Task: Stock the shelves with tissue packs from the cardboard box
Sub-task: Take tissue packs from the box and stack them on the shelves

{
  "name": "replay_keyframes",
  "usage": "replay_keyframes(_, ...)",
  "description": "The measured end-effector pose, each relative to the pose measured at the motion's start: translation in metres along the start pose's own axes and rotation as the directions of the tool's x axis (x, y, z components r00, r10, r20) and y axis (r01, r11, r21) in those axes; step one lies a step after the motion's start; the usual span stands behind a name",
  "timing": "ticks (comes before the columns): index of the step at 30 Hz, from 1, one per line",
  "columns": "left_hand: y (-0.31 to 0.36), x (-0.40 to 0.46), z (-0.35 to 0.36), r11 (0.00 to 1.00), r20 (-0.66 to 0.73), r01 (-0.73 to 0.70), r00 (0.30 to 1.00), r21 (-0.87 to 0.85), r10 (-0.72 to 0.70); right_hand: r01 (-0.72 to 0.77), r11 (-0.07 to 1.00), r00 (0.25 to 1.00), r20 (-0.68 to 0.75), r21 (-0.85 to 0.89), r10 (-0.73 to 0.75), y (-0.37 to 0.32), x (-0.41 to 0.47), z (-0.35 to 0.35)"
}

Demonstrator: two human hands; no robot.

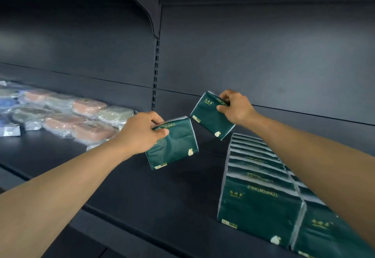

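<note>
While each hand pinches one green tissue pack, left hand point(140, 133) on its pack point(172, 144), right hand point(235, 107) on another point(209, 115), both hover over the shelf point(142, 186); packs look light, soft, slippery, best gripped by an edge.

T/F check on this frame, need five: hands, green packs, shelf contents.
1. Each hand holds one green tissue pack. True: left hand grips the left pack, right hand the right pack.
2. The right pack rests on the shelf. False: held above it.
3. A row of green packs stands at the right. True.
4. The clear-wrapped items lie right of the row. False: far left.
5. The cardboard box is visible. False.
</note>
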State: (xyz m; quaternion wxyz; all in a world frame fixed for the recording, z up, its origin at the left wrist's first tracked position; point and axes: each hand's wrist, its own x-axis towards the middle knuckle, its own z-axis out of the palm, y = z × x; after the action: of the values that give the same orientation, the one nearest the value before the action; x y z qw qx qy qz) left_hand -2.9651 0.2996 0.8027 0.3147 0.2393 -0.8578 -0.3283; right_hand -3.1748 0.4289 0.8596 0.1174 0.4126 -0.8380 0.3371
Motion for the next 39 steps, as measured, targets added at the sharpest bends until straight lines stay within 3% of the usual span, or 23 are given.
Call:
replay_keyframes(12,-0.029,0.05,0.017,0.996,0.093,-0.043,0.994,-0.078,0.05,0.042,0.946,0.994,0.108,-0.321,-0.007,0.042,0.027,0.053)
replay_keyframes(19,-0.033,0.056,0.023,0.997,0.107,-0.058,0.992,-0.055,0.063,0.177,0.765,0.983,0.152,-0.62,-0.103,0.042,0.025,0.056)
replay_keyframes(22,-0.035,0.057,0.024,0.997,0.117,-0.055,0.991,-0.059,0.062,0.18,0.685,0.982,0.175,-0.706,-0.078,0.043,0.023,0.058)
replay_keyframes(26,-0.034,0.058,0.026,0.996,0.114,-0.068,0.991,-0.053,0.073,0.145,0.697,0.98,0.199,-0.702,-0.004,0.041,0.018,0.05)
replay_keyframes(32,-0.016,0.067,0.042,0.992,0.172,-0.116,0.978,-0.044,0.122,0.069,0.891,0.984,0.177,-0.449,0.013,0.042,0.016,0.013)
replay_keyframes(39,0.006,0.091,0.102,0.962,0.219,-0.258,0.947,0.085,0.235,0.03,0.928,0.994,0.113,-0.371,0.013,0.055,-0.003,-0.013)
